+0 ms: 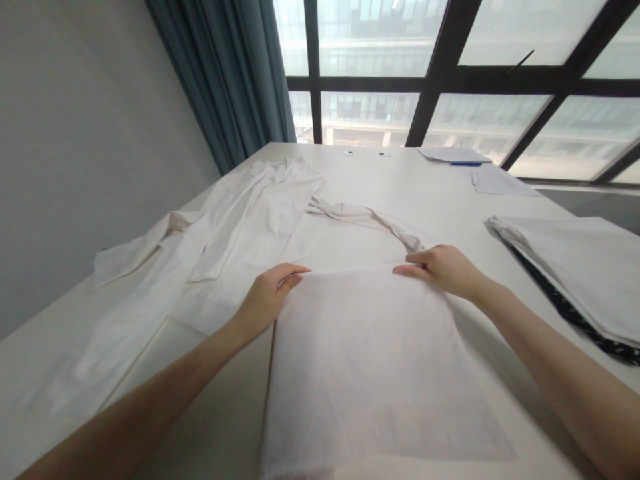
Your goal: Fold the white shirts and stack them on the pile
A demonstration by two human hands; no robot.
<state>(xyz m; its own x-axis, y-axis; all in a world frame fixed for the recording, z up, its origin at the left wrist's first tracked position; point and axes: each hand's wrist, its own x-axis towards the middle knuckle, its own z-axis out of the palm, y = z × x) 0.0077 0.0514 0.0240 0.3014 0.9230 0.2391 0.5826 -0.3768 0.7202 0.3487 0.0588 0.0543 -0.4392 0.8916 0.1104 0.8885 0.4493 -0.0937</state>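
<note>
Both hands pinch the folded white cloth's (370, 353) far edge, left hand (267, 297) and right hand (443, 267) at its corners on the table (350, 173); we keep that edge taut and square.

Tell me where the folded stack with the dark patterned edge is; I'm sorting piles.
In the head view, the folded stack lies on the white table at the right edge, beyond the right hand.
</note>
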